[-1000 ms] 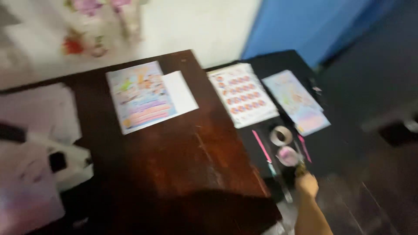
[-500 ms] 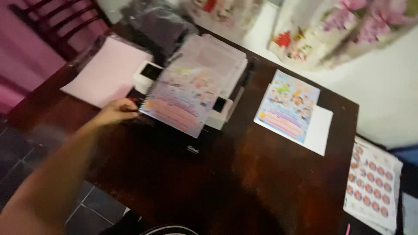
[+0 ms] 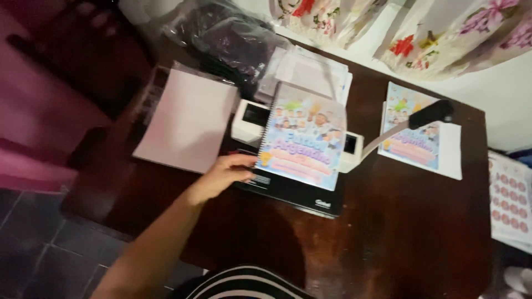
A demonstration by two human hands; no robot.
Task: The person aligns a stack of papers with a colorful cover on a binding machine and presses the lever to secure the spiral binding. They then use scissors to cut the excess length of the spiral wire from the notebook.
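The left hand [image 3: 224, 176] reaches in with fingers loosely spread, fingertips touching the lower left corner of the colourful booklet [image 3: 303, 141] lying on the binding machine [image 3: 250, 119] near the table's [image 3: 399, 232] middle. Best to slide it squarely by that corner, I'd say. The right hand is out of sight.

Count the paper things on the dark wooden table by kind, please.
Colourful printed booklets: 2, one on the binding machine, one lying flat
Plain pale sheets: 1
Red-dot sticker sheets: 1
Loose white paper stacks: 1
Total: 5
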